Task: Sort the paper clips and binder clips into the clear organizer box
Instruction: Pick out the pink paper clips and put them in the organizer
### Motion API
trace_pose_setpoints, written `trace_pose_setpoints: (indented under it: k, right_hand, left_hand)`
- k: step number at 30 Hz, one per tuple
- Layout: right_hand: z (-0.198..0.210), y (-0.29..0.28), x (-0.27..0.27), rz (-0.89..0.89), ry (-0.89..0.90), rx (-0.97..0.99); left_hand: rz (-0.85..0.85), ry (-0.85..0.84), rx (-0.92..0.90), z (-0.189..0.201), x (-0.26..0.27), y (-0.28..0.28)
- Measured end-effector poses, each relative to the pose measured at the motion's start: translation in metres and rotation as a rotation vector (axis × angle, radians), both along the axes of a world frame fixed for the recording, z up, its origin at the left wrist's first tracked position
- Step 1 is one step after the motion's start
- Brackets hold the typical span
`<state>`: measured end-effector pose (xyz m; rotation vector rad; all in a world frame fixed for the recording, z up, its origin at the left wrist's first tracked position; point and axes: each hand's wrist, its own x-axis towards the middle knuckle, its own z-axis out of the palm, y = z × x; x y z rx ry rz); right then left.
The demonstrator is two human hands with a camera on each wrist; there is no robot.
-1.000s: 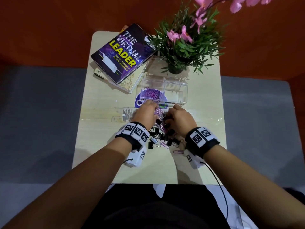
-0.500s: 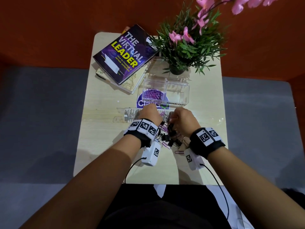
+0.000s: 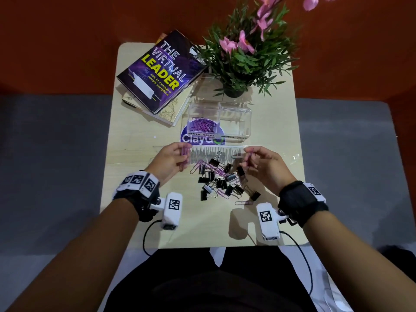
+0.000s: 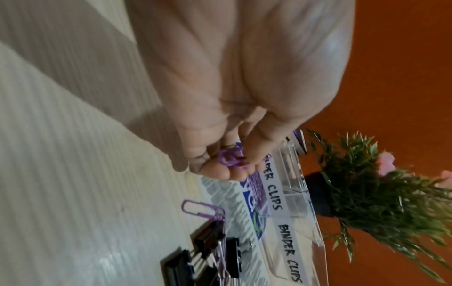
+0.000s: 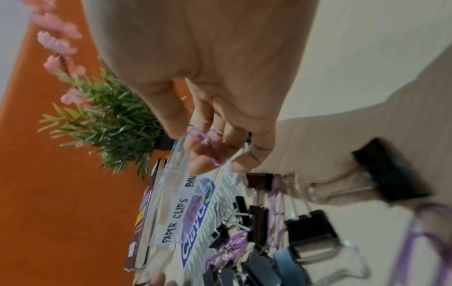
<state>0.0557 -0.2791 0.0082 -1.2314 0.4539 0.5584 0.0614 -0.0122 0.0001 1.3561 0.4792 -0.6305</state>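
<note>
The clear organizer box (image 3: 236, 115) stands mid-table with two compartments labelled PAPER CLIPS and BINDER CLIPS (image 4: 289, 251). Purple paper clips (image 3: 201, 126) lie in its left compartment; the right one looks empty. A pile of black binder clips and purple paper clips (image 3: 221, 179) lies on the table between my hands. My left hand (image 3: 173, 157) pinches purple paper clips (image 4: 232, 158) just left of the pile, in front of the box. My right hand (image 3: 262, 162) holds purple paper clips (image 5: 208, 147) in its curled fingers, right of the pile.
A purple book (image 3: 161, 72) lies on other books at the back left. A potted plant with pink flowers (image 3: 243, 57) stands behind the box. A clear lid (image 3: 213, 152) lies flat in front of the box. The table's front edge (image 3: 213, 245) is near my lap.
Both hands have lifted off the pile and drawn apart, each now holding purple paper clips. The pile is uncovered between them.
</note>
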Motion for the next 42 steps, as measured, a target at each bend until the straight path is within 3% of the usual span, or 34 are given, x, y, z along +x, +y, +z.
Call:
trace_pose_setpoints:
  k: [2,4,9,13,18,25,27,31,35,39,42]
  right_hand:
    - [0.004,-0.008,-0.006,0.002,0.061,0.033]
    - [0.002,-0.014,-0.014,0.067,0.059,-0.135]
    - [-0.012,-0.017,-0.038,0.399,-0.131,-0.868]
    - [-0.012,-0.004,-0.053,0.52,-0.233,-1.008]
    - [-0.013,0.005,-0.075,0.765,-0.249,-1.101]
    - [0.003,0.012,-0.079,0.808,-0.232,-1.121]
    - [0.014,0.011,-0.06,0.795,-0.235,-1.11]
    - [0.051,0.034,0.004,0.684,-0.411,-1.129]
    - [0.072,0.082,0.076,0.667,-0.637,-1.194]
    - [0.066,0.116,0.112,0.823,-0.661,-1.275]
    - [0.054,0.121,0.115,0.892,-0.632,-1.282]
  left_hand:
    - [0.051,0.055,-0.087,0.001,-0.001,0.004]
    - [0.042,0.069,-0.035,0.0,-0.003,0.002]
    - [-0.425,-0.209,0.711,-0.008,-0.018,-0.018]
    - [-0.453,-0.257,0.947,-0.011,-0.025,-0.031]
    - [-0.423,-0.174,0.971,-0.011,-0.023,-0.038]
    - [-0.45,-0.18,0.921,0.009,-0.015,-0.036]
    - [-0.417,-0.244,0.911,0.025,-0.003,-0.035]
    - [-0.41,-0.451,1.02,0.06,0.046,-0.04]
    - [-0.521,-0.481,1.1,0.063,0.089,-0.049]
    - [-0.579,-0.522,1.091,0.052,0.096,-0.049]
    - [-0.465,-0.536,1.032,0.049,0.089,-0.039]
